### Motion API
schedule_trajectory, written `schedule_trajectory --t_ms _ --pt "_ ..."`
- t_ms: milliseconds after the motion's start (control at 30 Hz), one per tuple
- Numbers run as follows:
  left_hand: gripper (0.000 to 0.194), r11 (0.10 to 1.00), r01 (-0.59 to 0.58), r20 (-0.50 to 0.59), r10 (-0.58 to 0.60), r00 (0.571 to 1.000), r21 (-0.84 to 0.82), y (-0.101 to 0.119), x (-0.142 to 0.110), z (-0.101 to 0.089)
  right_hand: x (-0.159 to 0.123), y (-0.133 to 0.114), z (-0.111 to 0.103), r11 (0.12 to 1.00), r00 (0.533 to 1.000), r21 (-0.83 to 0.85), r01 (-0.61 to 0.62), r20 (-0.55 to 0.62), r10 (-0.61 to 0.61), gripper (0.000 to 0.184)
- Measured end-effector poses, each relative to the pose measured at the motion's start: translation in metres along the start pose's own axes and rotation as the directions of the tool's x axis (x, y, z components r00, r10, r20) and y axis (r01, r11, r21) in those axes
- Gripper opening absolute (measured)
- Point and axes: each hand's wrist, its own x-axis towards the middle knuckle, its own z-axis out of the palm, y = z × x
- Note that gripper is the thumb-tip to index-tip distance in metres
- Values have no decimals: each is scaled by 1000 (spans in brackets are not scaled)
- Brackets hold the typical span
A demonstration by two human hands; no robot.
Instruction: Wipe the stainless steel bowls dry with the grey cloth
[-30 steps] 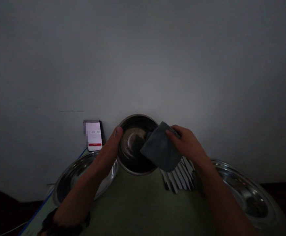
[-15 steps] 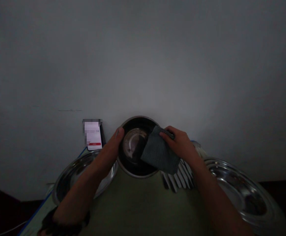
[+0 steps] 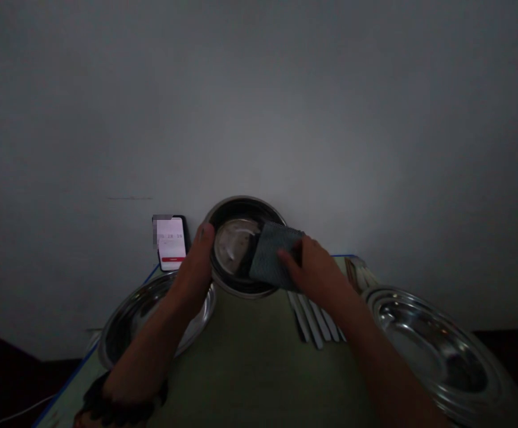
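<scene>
A small steel bowl (image 3: 234, 211) is held tilted up toward me above the pale table. My left hand (image 3: 196, 261) grips its left rim, thumb on the edge. My right hand (image 3: 315, 270) holds a folded grey cloth (image 3: 272, 255) and presses it against the bowl's inner right side. The shiny bottom of the bowl shows to the left of the cloth.
A large steel basin (image 3: 152, 309) sits at the left under my left forearm, another steel basin (image 3: 437, 351) at the right. Several pieces of cutlery (image 3: 315, 312) lie in a row between them. A lit phone (image 3: 170, 241) leans on the grey wall (image 3: 259, 107).
The bowl has risen and moved slightly left. My right hand has turned over the cloth and pushed it further into the bowl. More of the cutlery shows now.
</scene>
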Motion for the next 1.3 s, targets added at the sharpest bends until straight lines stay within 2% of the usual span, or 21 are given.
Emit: schedule_trajectory --t_ms 100,200,267,367,500,600,700,800,867,967,1067,1133,1167,1300 --pt "55 996 -40 -39 44 998 83 6 -6 7 -2 -2 16 994 996 81 -70 59 65 40" --pt "56 972 -137 18 136 991 191 13 -17 16 1 2 26 972 995 219 -81 79 65 41" --pt "56 965 -175 63 166 984 195 15 -25 23 5 7 30 947 989 287 -146 55 136 42" --pt "56 969 -183 119 164 979 164 13 -33 30 10 16 35 912 967 329 -243 6 255 47" --pt "57 978 -130 157 105 982 162 11 -34 32 15 27 34 919 959 307 -248 -57 278 44" --pt "57 977 -102 220 59 974 189 14 -32 28 19 35 27 940 959 285 -190 -150 239 35" --pt "56 970 -103 328 26 944 220 15 -29 21 21 40 18 955 969 281 -90 -197 149 28" --pt "52 978 -80 451 -17 892 194 16 -27 12 21 37 11 965 990 256 65 -141 -30 19" --pt "49 988 -26 496 -54 866 153 17 -24 6 20 32 8 957 986 240 161 -87 -144 14" --pt "46 993 50 519 -98 849 106 20 -20 0 18 25 3 948 977 237 211 -82 -197 10" --pt "62 995 42 442 -77 894 89 23 -17 0 18 24 5 941 978 308 136 -191 -79 12" --pt "79 997 -45 349 18 937 68 20 -17 4 20 26 10 901 962 430 57 -265 65 19" --pt "83 993 -104 320 79 944 60 18 -18 6 22 26 14 861 950 507 27 -280 136 24" --pt "76 949 -298 317 254 914 99 6 -20 15 27 28 31 690 934 721 -66 -198 296 37"
